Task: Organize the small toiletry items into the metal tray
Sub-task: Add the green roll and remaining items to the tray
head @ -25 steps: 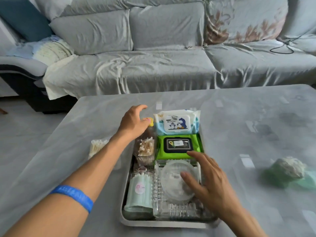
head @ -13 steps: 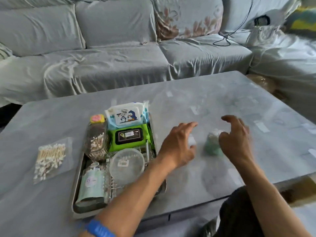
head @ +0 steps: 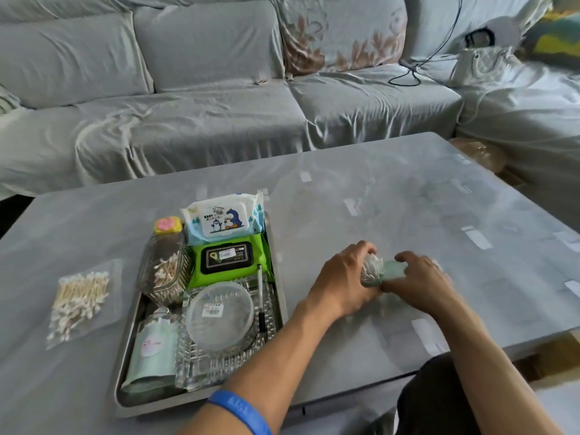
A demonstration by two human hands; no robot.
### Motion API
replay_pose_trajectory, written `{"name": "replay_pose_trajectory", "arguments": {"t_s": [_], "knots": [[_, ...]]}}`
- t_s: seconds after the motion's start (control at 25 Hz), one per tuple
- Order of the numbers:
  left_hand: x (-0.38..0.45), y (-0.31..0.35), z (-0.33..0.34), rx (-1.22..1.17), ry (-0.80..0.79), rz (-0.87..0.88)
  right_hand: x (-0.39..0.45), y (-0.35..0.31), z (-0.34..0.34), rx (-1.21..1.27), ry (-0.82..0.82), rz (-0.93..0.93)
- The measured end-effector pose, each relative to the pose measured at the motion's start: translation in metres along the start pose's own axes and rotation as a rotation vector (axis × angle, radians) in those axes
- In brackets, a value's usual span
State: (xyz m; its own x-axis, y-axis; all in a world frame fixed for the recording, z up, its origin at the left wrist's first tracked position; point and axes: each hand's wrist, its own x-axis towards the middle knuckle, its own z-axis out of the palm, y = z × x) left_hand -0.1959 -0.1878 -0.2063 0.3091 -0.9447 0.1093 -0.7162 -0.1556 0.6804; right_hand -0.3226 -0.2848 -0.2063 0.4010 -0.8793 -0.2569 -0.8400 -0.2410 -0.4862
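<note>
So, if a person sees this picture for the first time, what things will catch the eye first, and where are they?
First, the left hand and right hand meet over the grey table, right of the tray, closed together on a small pale green packet. Next, the full rectangular metal tray, with a bright green wipes pack and a blue-and-white penguin wipes pack at its far end. A clear bag of cotton swabs lies alone, left of the tray.

Only one view, worn on the head, looking forward and steeply down across a grey table (head: 408, 215) from its near edge. Close in: both forearms enter from the bottom, metal tray (head: 124, 365) at lower left, just beside the near edge. Facing a covered sofa (head: 219, 120) along the far side. Wide-angle bend at the edges. No second view to share anything with.
</note>
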Motion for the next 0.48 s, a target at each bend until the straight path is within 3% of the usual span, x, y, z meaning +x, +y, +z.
{"name": "replay_pose_trajectory", "arguments": {"t_s": [0.24,0.36,0.48], "knots": [[-0.1,-0.017,-0.097,-0.434,0.371,-0.12,-0.058,-0.048,0.009,0.429,-0.07,-0.203],[-0.159,-0.04,-0.146,-0.67,0.45,-0.178,-0.09,-0.078,0.036,0.747,-0.204,-0.259],[-0.205,-0.075,-0.171,-0.78,0.498,-0.229,-0.131,-0.119,0.065,1.125,-0.325,-0.196]]}}
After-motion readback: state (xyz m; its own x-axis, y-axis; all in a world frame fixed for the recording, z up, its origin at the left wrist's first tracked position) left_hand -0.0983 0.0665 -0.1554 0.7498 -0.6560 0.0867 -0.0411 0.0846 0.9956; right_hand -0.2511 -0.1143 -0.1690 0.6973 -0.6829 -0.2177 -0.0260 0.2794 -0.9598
